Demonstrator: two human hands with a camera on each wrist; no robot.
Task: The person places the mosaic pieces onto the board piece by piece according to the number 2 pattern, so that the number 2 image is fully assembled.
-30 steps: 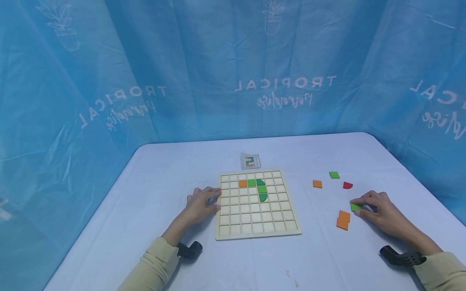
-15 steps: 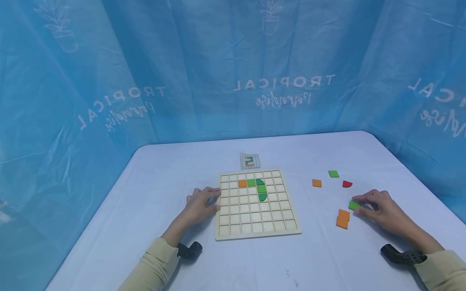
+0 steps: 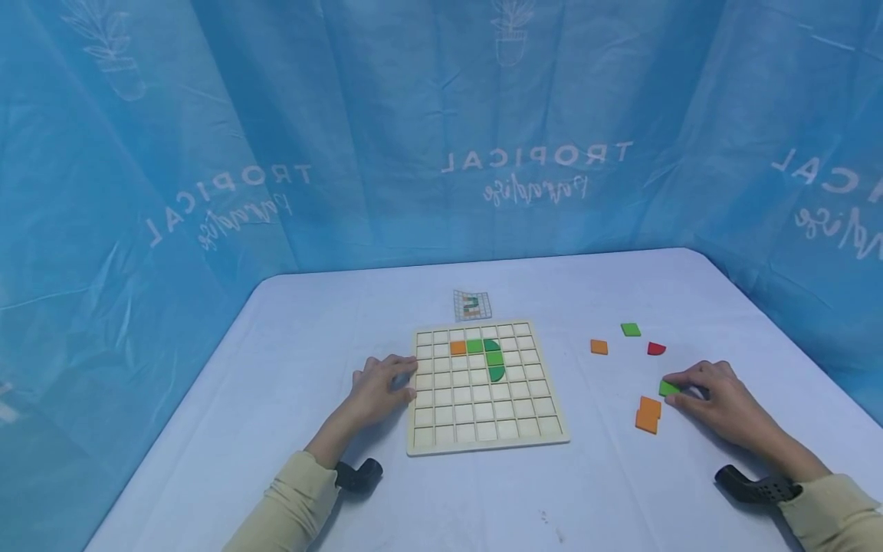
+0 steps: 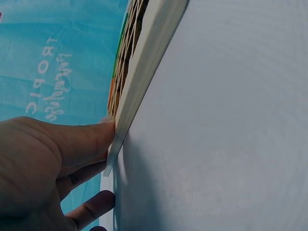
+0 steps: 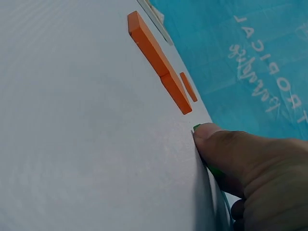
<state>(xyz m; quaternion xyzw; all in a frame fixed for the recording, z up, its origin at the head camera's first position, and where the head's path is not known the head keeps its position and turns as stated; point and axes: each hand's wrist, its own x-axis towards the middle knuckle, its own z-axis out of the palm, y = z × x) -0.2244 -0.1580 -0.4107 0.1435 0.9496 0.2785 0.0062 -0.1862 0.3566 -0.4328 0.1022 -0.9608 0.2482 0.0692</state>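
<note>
My left hand (image 3: 379,391) rests at the left edge of a cream grid board (image 3: 486,443), thumb and forefinger spread along its side. In the left wrist view the thumb (image 4: 91,139) touches the board's edge (image 4: 139,77). One orange square tile (image 3: 458,348) sits on the board, with green squares and dark green rounded pieces beside and below it. Over on the right, my right hand (image 3: 717,402) pinches a green square tile (image 3: 667,389) between thumb and fingers, close to the table. Only slivers of that tile show in the right wrist view, behind the thumb (image 5: 209,132).
Two orange tiles (image 3: 648,415) lie together left of the right hand. Farther back are another orange square (image 3: 599,346), a loose green square (image 3: 631,330) and a red rounded piece (image 3: 656,349). A small patterned grid card (image 3: 472,305) lies behind the board. Blue curtains (image 3: 386,138) surround the white table.
The green tile in my right hand has shifted slightly left and back. My left hand stays at the board's edge.
</note>
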